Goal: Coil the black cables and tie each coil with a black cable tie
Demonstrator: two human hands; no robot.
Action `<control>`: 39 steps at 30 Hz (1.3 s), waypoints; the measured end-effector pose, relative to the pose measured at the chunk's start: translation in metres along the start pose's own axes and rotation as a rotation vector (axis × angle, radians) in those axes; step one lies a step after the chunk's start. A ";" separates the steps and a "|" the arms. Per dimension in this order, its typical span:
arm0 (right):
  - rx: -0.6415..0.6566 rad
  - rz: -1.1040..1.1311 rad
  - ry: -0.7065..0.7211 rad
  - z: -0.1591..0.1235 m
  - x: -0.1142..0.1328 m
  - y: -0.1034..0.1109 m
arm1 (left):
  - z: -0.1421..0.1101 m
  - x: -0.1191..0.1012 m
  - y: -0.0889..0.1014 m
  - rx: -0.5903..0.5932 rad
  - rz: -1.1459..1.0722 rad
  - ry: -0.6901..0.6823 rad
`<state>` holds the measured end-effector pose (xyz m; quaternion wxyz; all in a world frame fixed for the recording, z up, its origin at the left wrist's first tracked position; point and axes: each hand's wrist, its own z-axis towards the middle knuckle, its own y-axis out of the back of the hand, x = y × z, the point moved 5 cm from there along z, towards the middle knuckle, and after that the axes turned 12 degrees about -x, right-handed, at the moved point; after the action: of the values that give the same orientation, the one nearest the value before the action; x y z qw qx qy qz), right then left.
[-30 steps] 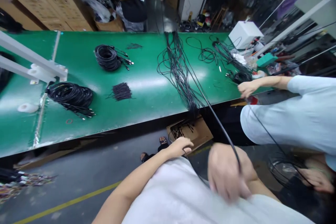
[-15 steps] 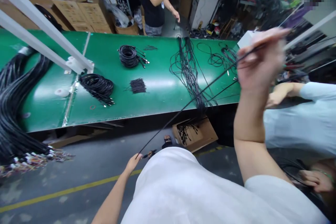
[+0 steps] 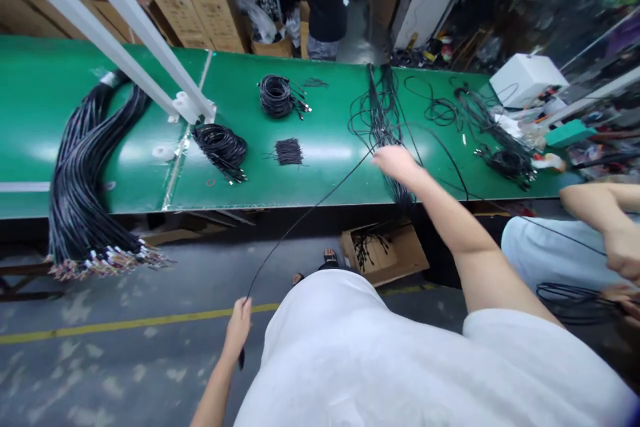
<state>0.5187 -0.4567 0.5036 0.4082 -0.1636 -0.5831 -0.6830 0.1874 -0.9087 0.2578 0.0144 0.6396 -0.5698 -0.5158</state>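
Note:
A thin black cable (image 3: 306, 215) stretches diagonally between my two hands. My left hand (image 3: 239, 325), low over the floor at the left of my body, is closed round it, and a dark end dangles below the fist. Over the front part of the green table, my right hand (image 3: 395, 161) is closed on the cable's upper stretch. Right behind and beneath that hand lies a long tangled bundle of black cables (image 3: 379, 107), partly covered by it. To the left on the table are a stack of short black ties (image 3: 289, 151) and two coiled cable bundles (image 3: 276, 96) (image 3: 220, 150).
A thick cable bundle (image 3: 83, 167) with bare coloured wire ends hangs over the front edge of the green table (image 3: 320, 183). White posts (image 3: 150, 27) rise at left. Below stands an open cardboard box (image 3: 405, 257). Co-workers (image 3: 620, 240) work at my right and across the table.
My right hand has come down and left from high up to just above the table. My left hand has shifted slightly left and down. The view has turned, showing more at the right.

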 end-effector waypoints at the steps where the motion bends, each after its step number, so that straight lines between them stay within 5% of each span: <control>1: 0.142 -0.095 0.048 -0.027 0.016 -0.035 | -0.009 -0.025 -0.008 0.045 -0.117 0.032; 3: 0.460 -0.048 0.327 -0.088 0.059 -0.104 | -0.032 -0.089 -0.025 0.283 -0.373 0.041; 5: 0.733 0.118 0.501 -0.142 0.088 -0.146 | -0.051 -0.153 -0.023 0.485 -0.625 0.041; 7: 0.855 0.225 0.448 -0.166 0.084 -0.158 | -0.053 -0.200 0.001 0.532 -0.936 0.073; 9: 0.783 0.194 0.270 -0.159 0.048 -0.150 | -0.039 -0.220 0.042 0.362 -1.272 0.109; 12: 0.535 -0.026 0.162 -0.136 -0.018 -0.125 | -0.022 -0.212 0.089 0.088 -1.483 0.136; 14: 0.644 -0.215 0.264 -0.147 -0.034 -0.119 | -0.018 -0.204 0.087 0.042 -1.352 0.139; 16: 0.849 -0.339 0.444 -0.177 -0.015 -0.115 | -0.019 -0.204 0.063 0.058 -1.087 0.081; 18: 0.991 -0.332 0.601 -0.206 0.030 -0.110 | -0.027 -0.210 0.029 0.130 -0.803 -0.039; 22: 0.886 -0.223 0.614 -0.197 0.114 -0.113 | -0.058 -0.229 -0.020 0.429 -0.453 -0.285; 25: 0.811 -0.155 0.510 -0.167 0.121 -0.114 | -0.070 -0.234 -0.025 0.621 -0.459 -0.259; 29: 0.818 0.133 0.406 -0.150 0.103 -0.111 | -0.073 -0.234 -0.025 0.807 -0.678 0.000; 33: 0.763 0.386 0.261 -0.136 0.076 -0.114 | -0.073 -0.236 -0.020 0.850 -0.803 0.152; 35: 0.687 0.439 0.156 -0.127 0.047 -0.119 | -0.070 -0.239 -0.006 0.772 -0.895 0.226; 39: 0.466 0.295 -0.089 -0.130 -0.041 -0.120 | -0.052 -0.247 0.051 0.373 -1.218 0.160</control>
<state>0.4874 -0.5640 0.3608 0.5036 -0.1782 -0.7119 -0.4559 0.2312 -0.7725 0.4725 -0.3502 0.8770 -0.1816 -0.2745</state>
